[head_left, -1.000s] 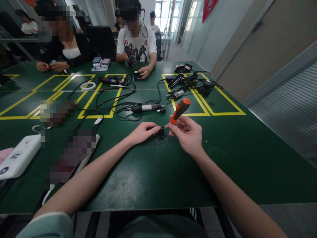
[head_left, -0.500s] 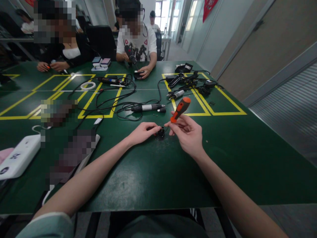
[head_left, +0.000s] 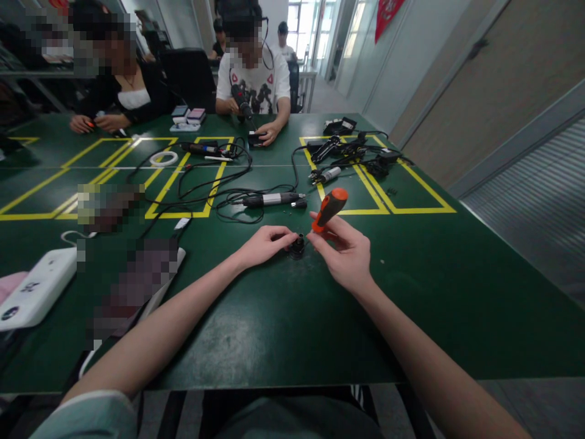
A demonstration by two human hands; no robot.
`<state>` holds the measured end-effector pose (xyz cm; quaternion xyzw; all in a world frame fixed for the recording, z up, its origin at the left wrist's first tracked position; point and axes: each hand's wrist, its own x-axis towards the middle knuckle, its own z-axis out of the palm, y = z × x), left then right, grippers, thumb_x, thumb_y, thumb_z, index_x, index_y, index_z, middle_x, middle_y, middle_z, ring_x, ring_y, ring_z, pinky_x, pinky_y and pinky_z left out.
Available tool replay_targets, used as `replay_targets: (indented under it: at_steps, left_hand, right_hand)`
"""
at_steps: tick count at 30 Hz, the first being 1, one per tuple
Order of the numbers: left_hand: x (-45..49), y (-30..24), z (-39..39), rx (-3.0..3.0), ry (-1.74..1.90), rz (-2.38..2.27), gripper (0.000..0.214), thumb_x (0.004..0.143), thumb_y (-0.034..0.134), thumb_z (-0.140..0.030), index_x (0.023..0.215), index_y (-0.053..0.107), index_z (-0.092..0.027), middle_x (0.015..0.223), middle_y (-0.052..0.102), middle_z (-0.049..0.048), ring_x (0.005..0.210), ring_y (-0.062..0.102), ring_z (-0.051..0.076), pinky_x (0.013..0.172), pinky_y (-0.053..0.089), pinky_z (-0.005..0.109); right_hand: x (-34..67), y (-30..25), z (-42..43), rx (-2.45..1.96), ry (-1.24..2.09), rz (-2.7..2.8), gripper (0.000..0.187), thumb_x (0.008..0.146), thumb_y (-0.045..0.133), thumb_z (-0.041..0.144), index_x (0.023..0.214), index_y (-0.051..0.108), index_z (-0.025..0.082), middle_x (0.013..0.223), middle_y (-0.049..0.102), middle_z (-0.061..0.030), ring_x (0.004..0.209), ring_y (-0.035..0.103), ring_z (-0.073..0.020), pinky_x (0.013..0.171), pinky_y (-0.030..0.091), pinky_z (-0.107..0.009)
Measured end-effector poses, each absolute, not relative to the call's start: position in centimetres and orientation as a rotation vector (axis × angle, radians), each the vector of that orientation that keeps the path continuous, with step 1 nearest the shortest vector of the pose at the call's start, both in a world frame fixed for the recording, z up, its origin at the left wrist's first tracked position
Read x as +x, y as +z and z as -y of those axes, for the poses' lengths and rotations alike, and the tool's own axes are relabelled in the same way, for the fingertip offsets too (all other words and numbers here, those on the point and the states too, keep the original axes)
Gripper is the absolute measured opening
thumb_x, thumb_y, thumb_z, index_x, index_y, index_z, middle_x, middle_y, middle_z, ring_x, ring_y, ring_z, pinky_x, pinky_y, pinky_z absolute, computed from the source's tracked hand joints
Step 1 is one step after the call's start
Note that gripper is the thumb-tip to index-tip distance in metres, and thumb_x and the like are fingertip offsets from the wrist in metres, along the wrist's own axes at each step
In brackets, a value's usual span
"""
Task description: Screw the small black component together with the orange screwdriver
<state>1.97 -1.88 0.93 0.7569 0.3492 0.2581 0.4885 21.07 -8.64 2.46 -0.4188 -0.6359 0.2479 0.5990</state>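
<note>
A small black round part (head_left: 297, 246) sits on the green table (head_left: 283, 329) in front of me. My left hand (head_left: 264, 242) pinches its left side with thumb and fingers. My right hand (head_left: 346, 251) is closed round an orange and black screwdriver (head_left: 329, 209), handle tilted up and away to the right, tip pointing down at the top of the black part. Both forearms reach in from the near edge.
Behind the part lie a black and silver electric tool (head_left: 269, 199) and tangled black cables (head_left: 210, 183) over yellow taped boxes. More black tools (head_left: 347, 152) lie at the far right. A white device (head_left: 36, 292) rests at left. Two people sit across the table.
The screwdriver handle has dropped slightly and swung a little left, and my right hand has shifted a touch towards the part. My left hand has stayed on the part.
</note>
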Motion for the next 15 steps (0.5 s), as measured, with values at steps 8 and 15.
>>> replay_targets:
  at_steps: [8,15]
  left_hand:
    - [1.88,0.74,1.79,1.846,0.639,-0.837,0.044,0.093,0.056,-0.054,0.078,0.068,-0.015,0.075,0.067,0.0018,0.072,0.058,0.015,0.073,0.046,0.026]
    - [1.88,0.98,1.95,1.842,0.635,-0.827,0.041,0.093,0.056,-0.052,0.081,0.069,-0.014,0.076,0.067,0.0019,0.073,0.059,0.015,0.073,0.046,0.026]
  right_hand:
    - [20.93,2.18,8.46,-0.922,0.677,1.343,0.041,0.084,0.079,0.025,0.125,0.073,0.026,0.087,0.076,-0.0014,0.058,0.064,-0.0129,0.058,0.061,-0.031]
    - [20.57,2.31,8.79,-0.896,0.801,1.33,0.026,0.086,0.077,0.026,0.112,0.078,0.025,0.085,0.072,0.0008,0.059,0.066,-0.0102,0.061,0.065,-0.028]
